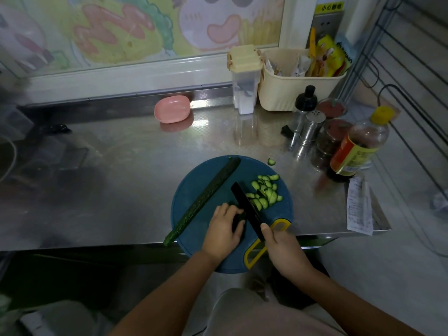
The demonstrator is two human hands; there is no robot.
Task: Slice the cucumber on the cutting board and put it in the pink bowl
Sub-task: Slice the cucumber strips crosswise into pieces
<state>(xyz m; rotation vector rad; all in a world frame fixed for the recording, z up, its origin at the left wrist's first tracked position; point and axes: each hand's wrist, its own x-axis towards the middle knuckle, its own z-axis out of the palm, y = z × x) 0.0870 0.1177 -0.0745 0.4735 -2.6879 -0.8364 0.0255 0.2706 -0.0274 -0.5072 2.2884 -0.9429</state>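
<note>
Midway through slicing – the left hand (224, 229) curls over a cucumber stub (238, 220), the right hand (282, 246) grips the knife (247, 209); the long cucumber half (203, 202) lies uncut, the pink bowl (172, 109) empty.

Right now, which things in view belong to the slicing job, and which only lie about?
Belong to the job: cutting board, long cucumber, short cucumber piece held by left hand, slices, knife in right hand, pink bowl.
Only lying about: sauce bottle, metal shaker, cream basket, receipt.
</note>
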